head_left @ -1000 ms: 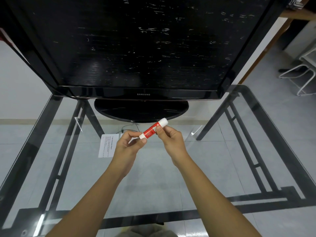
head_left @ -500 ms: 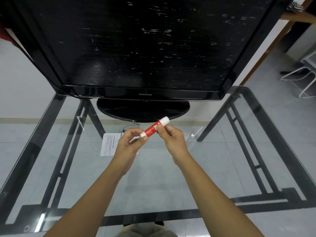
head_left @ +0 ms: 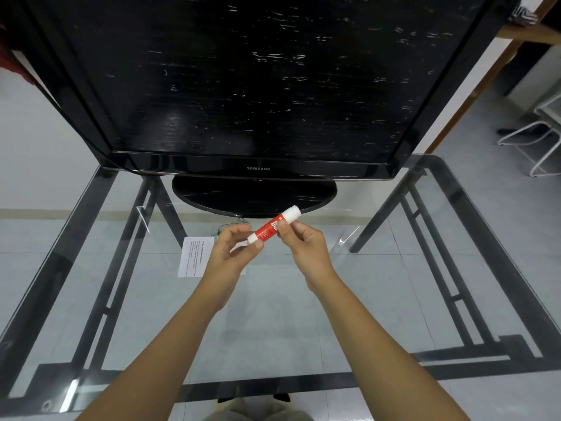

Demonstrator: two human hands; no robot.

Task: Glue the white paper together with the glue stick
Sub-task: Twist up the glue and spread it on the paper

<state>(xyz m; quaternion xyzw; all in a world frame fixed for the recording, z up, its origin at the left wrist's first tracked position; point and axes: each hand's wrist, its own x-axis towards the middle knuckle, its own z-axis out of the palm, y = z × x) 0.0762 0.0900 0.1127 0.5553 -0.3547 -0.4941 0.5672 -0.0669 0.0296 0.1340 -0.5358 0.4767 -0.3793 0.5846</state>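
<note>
A red glue stick (head_left: 271,228) with white ends is held slanted above the glass table, its white cap pointing up and right. My right hand (head_left: 306,247) grips its red barrel between thumb and fingers. My left hand (head_left: 232,253) pinches the lower white end with thumb and forefinger. A white paper (head_left: 194,256) with small printed text lies flat on the glass just left of my left hand, partly hidden by it. A strip of white paper shows under my left fingers.
A large black television (head_left: 252,86) on an oval base (head_left: 255,197) stands at the back of the glass table (head_left: 394,284), close behind my hands. The black metal frame shows through the glass. A white chair frame (head_left: 534,141) stands on the floor at far right.
Both hands with the glue stick sit slightly higher in the view than a second ago. The grip looks the same and the paper has not moved.
</note>
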